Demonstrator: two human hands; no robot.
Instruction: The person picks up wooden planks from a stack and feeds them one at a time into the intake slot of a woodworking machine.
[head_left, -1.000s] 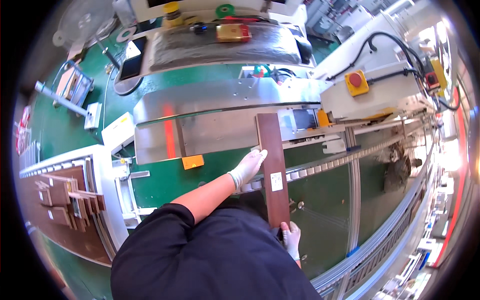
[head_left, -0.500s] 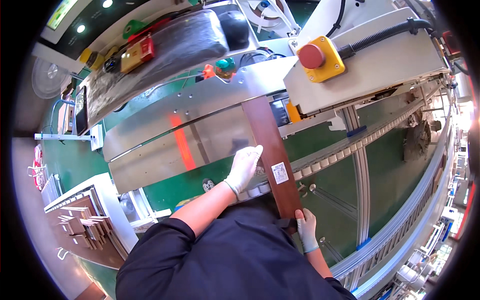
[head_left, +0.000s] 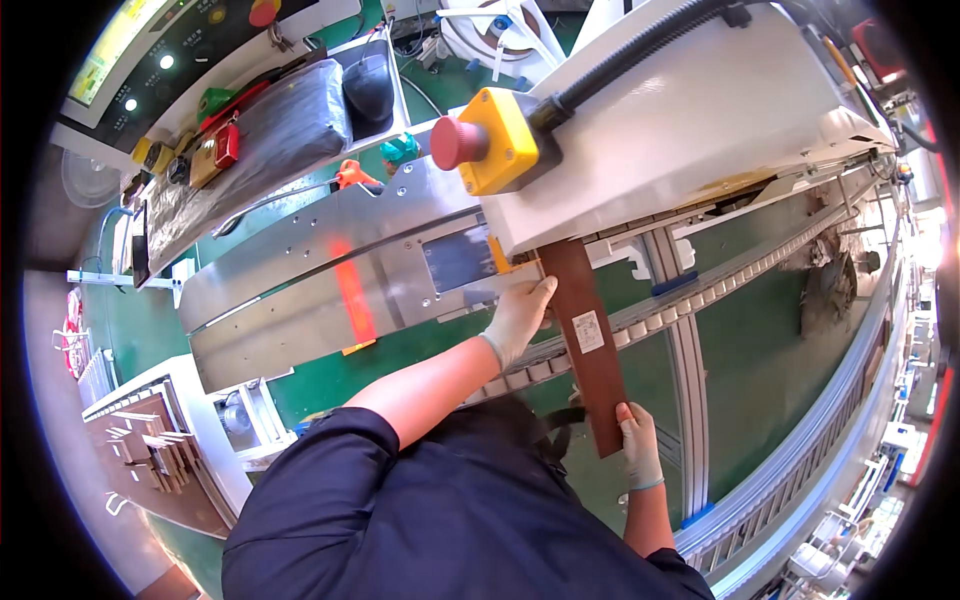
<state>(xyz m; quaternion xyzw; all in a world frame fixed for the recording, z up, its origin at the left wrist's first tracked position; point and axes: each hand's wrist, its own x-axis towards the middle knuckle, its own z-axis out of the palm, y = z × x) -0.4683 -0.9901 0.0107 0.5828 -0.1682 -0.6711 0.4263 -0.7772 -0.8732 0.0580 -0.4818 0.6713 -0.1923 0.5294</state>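
Observation:
A long reddish-brown board (head_left: 598, 385) with a white printed label lies away from me, its near end jutting out toward my body. The far end is hidden under the edge of a white machine housing (head_left: 680, 120). My left hand (head_left: 518, 318), in a pale glove, is closed at the board's left edge, fingertips curled against it. Near the board's close end, my gloved right hand (head_left: 640, 448) grips the right edge, thumb on top; its other fingers are partly hidden. Left of the board stretches a metal worktable (head_left: 270, 345) with a red light stripe across it.
A yellow box with a red push button (head_left: 485, 142) sits on the housing's left corner. A roller conveyor rail (head_left: 650, 322) runs beneath the board toward the right. At far left, small wooden pieces (head_left: 160, 450) lie on a brown panel. A plastic-wrapped package (head_left: 290, 115) rests at upper left.
The board has moved right off the metal worktable, and its far end has gone under the white housing. Both hands have travelled right with it. The view has shifted too.

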